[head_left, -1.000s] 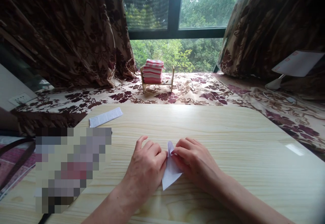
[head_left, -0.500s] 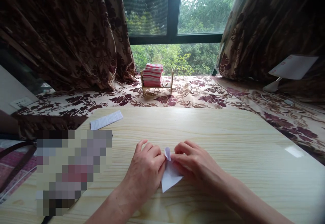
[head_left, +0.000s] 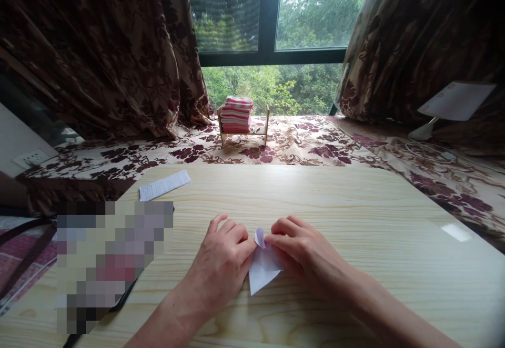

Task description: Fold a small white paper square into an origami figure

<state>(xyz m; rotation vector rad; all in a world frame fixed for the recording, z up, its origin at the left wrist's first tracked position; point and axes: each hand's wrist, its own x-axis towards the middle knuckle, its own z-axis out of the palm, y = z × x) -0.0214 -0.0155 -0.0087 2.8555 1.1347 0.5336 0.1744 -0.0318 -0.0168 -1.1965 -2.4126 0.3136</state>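
Observation:
Between my two hands, at the front middle of the table, is a small white sheet of paper (head_left: 263,271). Its top end curls up into a loop, and a pointed corner faces me. My left hand (head_left: 224,253) pinches the paper's left edge near the curl with thumb and forefinger. From the other side, my right hand (head_left: 305,245) grips the right edge close to the same curl. Both hands rest low over the wood-grain table (head_left: 335,201). The undersides of the fingers are hidden.
A folded paper strip (head_left: 164,185) lies at the table's far left. Below it, a pixelated patch (head_left: 114,266) covers something. Beyond the table, a small rack (head_left: 243,132) holds folded red-and-white cloths (head_left: 236,114). A lamp (head_left: 455,101) stands at right.
Both hands keep their pinch on the paper and hardly move. The paper's lower corner has shifted slightly left and up; the whole view has shifted a little.

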